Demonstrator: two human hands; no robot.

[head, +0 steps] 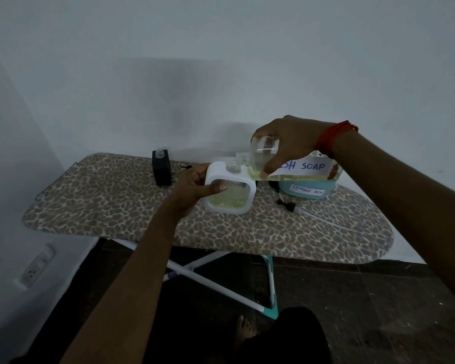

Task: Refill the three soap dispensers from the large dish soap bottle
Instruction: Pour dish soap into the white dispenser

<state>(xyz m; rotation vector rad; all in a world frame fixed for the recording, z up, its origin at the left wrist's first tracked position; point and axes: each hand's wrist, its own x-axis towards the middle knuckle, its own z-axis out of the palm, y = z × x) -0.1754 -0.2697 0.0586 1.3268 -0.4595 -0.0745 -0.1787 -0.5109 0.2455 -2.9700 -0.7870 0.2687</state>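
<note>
My right hand (pixel 289 143) grips the large clear dish soap bottle (pixel 294 166), which lies tipped on its side with its neck over the open mouth of a white square soap dispenser (pixel 230 191). Yellow-green soap lies in the bottle's lower side. My left hand (pixel 195 187) holds the white dispenser by its left side, thumb across its clear front. Yellowish soap fills the lower part of that dispenser. A black dispenser (pixel 161 168) with an open clear neck stands upright further left on the board. A third dispenser is not visible.
All of this is on a leopard-print ironing board (pixel 116 206) against a white wall. A teal tub labelled "storage box" (pixel 306 189) sits behind the bottle. A black pump head with a clear tube (pixel 286 204) lies on the board at the right. My foot (pixel 244 329) is below.
</note>
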